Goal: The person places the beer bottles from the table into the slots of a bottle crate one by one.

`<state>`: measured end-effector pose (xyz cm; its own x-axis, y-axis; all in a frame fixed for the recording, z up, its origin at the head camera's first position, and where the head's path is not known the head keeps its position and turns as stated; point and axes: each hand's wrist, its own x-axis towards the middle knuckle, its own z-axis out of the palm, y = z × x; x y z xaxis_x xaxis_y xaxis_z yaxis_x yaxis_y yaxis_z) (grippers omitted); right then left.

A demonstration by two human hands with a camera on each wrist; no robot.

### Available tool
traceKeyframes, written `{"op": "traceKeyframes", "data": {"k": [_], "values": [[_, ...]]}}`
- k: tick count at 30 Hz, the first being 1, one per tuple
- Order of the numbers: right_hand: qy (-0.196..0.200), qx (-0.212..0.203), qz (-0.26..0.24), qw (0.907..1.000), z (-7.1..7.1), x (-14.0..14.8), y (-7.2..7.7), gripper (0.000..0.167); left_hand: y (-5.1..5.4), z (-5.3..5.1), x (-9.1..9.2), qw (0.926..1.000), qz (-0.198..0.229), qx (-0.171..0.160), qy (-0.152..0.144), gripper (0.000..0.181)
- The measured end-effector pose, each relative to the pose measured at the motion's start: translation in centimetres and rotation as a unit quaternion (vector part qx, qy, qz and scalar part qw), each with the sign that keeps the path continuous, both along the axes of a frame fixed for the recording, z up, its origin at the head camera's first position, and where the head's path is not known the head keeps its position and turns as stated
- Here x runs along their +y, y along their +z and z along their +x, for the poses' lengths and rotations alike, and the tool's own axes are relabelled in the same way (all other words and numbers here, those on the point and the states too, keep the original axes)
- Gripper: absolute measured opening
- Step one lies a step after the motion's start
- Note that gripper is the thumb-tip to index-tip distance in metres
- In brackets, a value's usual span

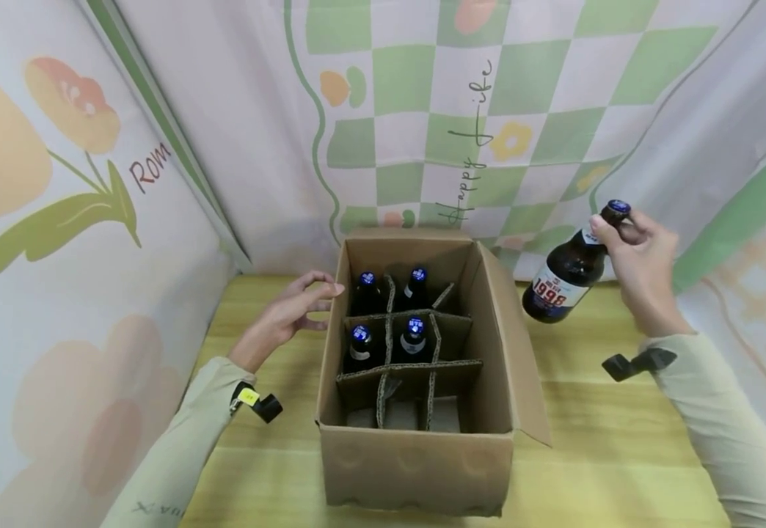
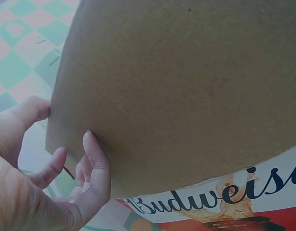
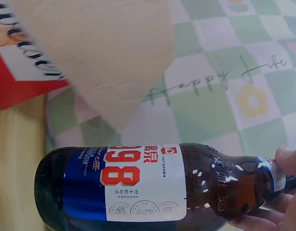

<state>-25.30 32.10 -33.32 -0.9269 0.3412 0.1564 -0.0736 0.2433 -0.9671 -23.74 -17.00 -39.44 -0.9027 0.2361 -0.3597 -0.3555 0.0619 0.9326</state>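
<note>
My right hand (image 1: 650, 268) grips a brown glass beer bottle (image 1: 564, 282) by its neck, to the right of the cardboard box (image 1: 416, 469). The bottle is tilted, its blue cap up and its "1998" label showing; the right wrist view shows the label (image 3: 145, 185) close up. At the box's left rim, my left hand (image 1: 293, 304) touches the cardboard with loosely bent fingers. In the left wrist view those fingers (image 2: 96, 161) lie against a brown flap (image 2: 177, 96). Inside the box, several blue-capped bottles (image 1: 414, 337) stand upright in the back and middle rows.
Crossed cardboard dividers (image 1: 409, 370) split the box into compartments; no bottles show in the front row. The right flap (image 1: 515, 345) is folded outward. Under the box is a wooden table (image 1: 588, 455). A green-and-white checked curtain (image 1: 403, 81) hangs behind.
</note>
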Motion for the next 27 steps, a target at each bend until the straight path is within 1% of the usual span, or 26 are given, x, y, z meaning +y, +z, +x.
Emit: {"op": "traceKeyframes", "data": {"k": [3, 6, 9, 10, 13, 15, 18, 20, 22, 23, 25, 27], "values": [[-0.001, 0.026, -0.045, 0.9987, 0.5, -0.3, 0.5, 0.044, -0.2, 0.1, 0.2, 1.0000, 0.003, -0.004, -0.001, 0.032], [0.002, 0.052, -0.104, 0.9932, 1.1, -1.0, 1.1, 0.040, -0.3, 0.2, 0.3, 1.0000, 0.001, -0.004, -0.004, 0.031], [0.013, 0.087, -0.150, 0.9848, 1.4, -2.3, 2.1, 0.040, -0.1, 0.2, 0.3, 1.0000, 0.000, -0.002, -0.004, 0.030], [0.020, 0.101, -0.168, 0.9804, 1.5, -2.7, 2.5, 0.040, -0.1, 0.2, 0.2, 1.0000, -0.001, -0.001, -0.004, 0.030], [0.035, 0.140, -0.196, 0.9699, 1.5, -3.9, 3.6, 0.039, 0.1, 0.1, 0.1, 1.0000, 0.002, 0.001, -0.005, 0.030], [0.039, 0.152, -0.200, 0.9673, 1.5, -4.6, 4.4, 0.038, 0.2, -0.1, 0.0, 1.0000, 0.001, 0.003, -0.007, 0.031], [0.043, 0.166, -0.168, 0.9708, 1.2, -5.8, 5.6, 0.035, 0.2, -0.2, -0.1, 1.0000, -0.001, 0.007, -0.007, 0.031], [0.050, 0.182, -0.142, 0.9717, 1.0, -6.6, 6.4, 0.032, 0.1, -0.2, 0.0, 1.0000, -0.002, 0.007, -0.005, 0.031], [0.061, 0.207, -0.125, 0.9685, 1.0, -7.3, 7.1, 0.029, 0.1, -0.1, 0.0, 1.0000, 0.000, 0.004, -0.003, 0.030], [0.067, 0.220, -0.123, 0.9654, 1.1, -7.7, 7.5, 0.028, 0.1, 0.0, 0.1, 1.0000, 0.001, 0.003, -0.002, 0.029], [0.079, 0.240, -0.125, 0.9595, 1.6, -8.5, 8.2, 0.028, 0.0, 0.1, 0.1, 1.0000, 0.003, 0.001, -0.001, 0.029], [0.091, 0.251, -0.127, 0.9552, 2.3, -9.4, 8.9, 0.031, 0.0, 0.2, 0.1, 1.0000, 0.004, 0.000, 0.000, 0.029]]}}
